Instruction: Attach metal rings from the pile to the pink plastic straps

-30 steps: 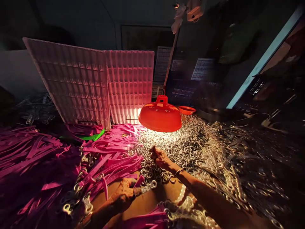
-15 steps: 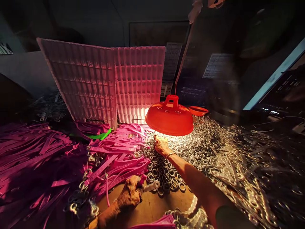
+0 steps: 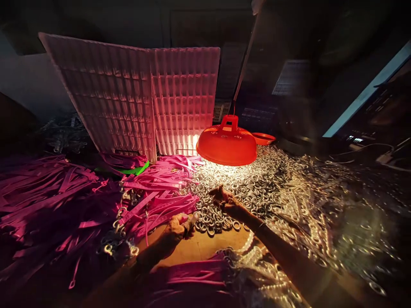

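Note:
My left hand [image 3: 180,226] is closed around a pink strap, its end showing at the fingers, with a pale metal end piece [image 3: 194,217] sticking out to the right. Over the pile of metal rings [image 3: 237,182] hovers my right hand [image 3: 223,199], in shadow, with its fingers drawn together. What they hold, if anything, is hidden. A heap of pink straps [image 3: 160,194] lies just beyond and to the left of my left hand. More pink straps [image 3: 199,271] rest in front of me, close to pale chain-like metal pieces [image 3: 266,265].
A red lamp shade [image 3: 226,147] hangs low above the rings. Behind stand two ribbed translucent panels [image 3: 184,94]. Metal pieces [image 3: 308,214] spread to the right, and a large pile of pink straps [image 3: 38,192] covers the left. A green tray [image 3: 141,169] sits among straps.
My right hand has drawn back from the rings under the lamp, toward me. My left hand still grips the strap, its metal end now turned more upward. The view has tilted down slightly.

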`<state>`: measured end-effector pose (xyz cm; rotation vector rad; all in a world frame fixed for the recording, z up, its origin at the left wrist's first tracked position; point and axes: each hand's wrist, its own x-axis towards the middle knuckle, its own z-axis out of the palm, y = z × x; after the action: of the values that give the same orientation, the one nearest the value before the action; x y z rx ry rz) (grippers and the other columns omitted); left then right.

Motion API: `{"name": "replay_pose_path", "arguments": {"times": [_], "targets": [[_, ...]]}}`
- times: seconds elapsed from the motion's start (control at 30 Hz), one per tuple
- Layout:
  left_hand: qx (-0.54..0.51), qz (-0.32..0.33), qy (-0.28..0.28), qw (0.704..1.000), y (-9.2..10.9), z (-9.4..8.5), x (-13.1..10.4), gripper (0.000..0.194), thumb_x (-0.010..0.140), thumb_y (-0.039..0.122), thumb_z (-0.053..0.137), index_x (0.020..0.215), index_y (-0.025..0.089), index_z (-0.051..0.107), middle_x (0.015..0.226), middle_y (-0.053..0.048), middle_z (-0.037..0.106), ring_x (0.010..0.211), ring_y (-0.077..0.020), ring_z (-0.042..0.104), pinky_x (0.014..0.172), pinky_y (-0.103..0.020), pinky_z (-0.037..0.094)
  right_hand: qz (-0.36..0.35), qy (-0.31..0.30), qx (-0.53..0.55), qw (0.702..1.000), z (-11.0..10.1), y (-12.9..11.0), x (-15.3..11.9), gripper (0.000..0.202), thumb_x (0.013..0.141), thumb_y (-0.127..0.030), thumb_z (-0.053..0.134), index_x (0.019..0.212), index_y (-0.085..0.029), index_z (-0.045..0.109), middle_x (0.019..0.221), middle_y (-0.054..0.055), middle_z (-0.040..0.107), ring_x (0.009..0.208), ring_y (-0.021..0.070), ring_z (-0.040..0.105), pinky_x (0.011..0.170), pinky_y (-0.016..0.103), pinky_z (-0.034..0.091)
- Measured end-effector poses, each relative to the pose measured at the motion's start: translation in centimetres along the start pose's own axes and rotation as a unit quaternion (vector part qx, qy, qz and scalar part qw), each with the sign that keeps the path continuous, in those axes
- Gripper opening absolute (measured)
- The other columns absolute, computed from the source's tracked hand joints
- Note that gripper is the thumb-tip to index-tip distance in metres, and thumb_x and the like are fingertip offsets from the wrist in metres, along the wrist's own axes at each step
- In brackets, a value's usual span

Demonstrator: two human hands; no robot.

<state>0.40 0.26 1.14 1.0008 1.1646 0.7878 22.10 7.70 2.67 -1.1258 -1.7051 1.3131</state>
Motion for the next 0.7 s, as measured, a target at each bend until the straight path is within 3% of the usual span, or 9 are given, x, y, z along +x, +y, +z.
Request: {"name": "replay_pose_path", "arguments": {"times": [0.1,0.23,0.37,0.53,0.7], "targets": [[0.039,0.061,0.003,0.997,1.9,1.1,-1.8,0.033,0.063,0.045,0.060,0.073,0.015,0.054,0.063,-0.001,0.056,0.050,-0.0081,0.047,0.045,-0.019,0.032,-0.013,-0.028,0.015,0.999,1.0,-0.4,-1.8,0.027,0.076,-0.034,0.058,0.096,-0.016,0.053,0.072,-0.002,0.044,0.062,0.0089,0.040,0.056,0.022,0.034],[0.060,0.120,0.022,0.991,3.1,2.0,-2.2,0.029,0.066,0.043,0.059,0.069,0.014,0.057,0.056,0.002,0.048,0.048,-0.0064,0.036,0.044,-0.020,0.027,0.014,-0.082,0.064,0.994,2.3,-1.2,-2.7,0.033,0.068,-0.025,0.057,0.099,-0.017,0.049,0.071,-0.003,0.043,0.058,0.0076,0.038,0.052,0.020,0.031],[0.072,0.116,0.018,0.990,2.9,2.4,-1.6,0.036,0.068,0.046,0.059,0.084,0.014,0.059,0.055,0.004,0.048,0.046,-0.0068,0.038,0.044,-0.020,0.032,0.038,-0.142,0.118,0.982,2.9,-1.8,-2.5,0.043,0.062,-0.023,0.058,0.103,-0.017,0.047,0.068,-0.005,0.043,0.055,0.0066,0.037,0.049,0.019,0.029],[0.097,0.052,-0.044,0.993,2.3,2.2,-1.6,0.045,0.069,0.053,0.057,0.089,0.013,0.060,0.052,0.004,0.048,0.038,-0.0061,0.041,0.036,-0.017,0.031,0.060,-0.187,0.102,0.975,2.8,-2.6,-2.1,0.035,0.064,-0.028,0.062,0.095,-0.016,0.053,0.073,-0.002,0.050,0.061,0.0081,0.045,0.053,0.020,0.035],[0.070,0.059,-0.037,0.995,0.8,1.7,-1.0,0.033,0.073,0.043,0.058,0.089,0.014,0.060,0.060,0.002,0.053,0.042,-0.0077,0.050,0.036,-0.017,0.035,0.078,-0.191,0.131,0.970,3.1,-2.5,-1.9,0.037,0.066,-0.033,0.067,0.096,-0.016,0.054,0.078,-0.001,0.056,0.063,0.0089,0.051,0.056,0.021,0.039]]}}
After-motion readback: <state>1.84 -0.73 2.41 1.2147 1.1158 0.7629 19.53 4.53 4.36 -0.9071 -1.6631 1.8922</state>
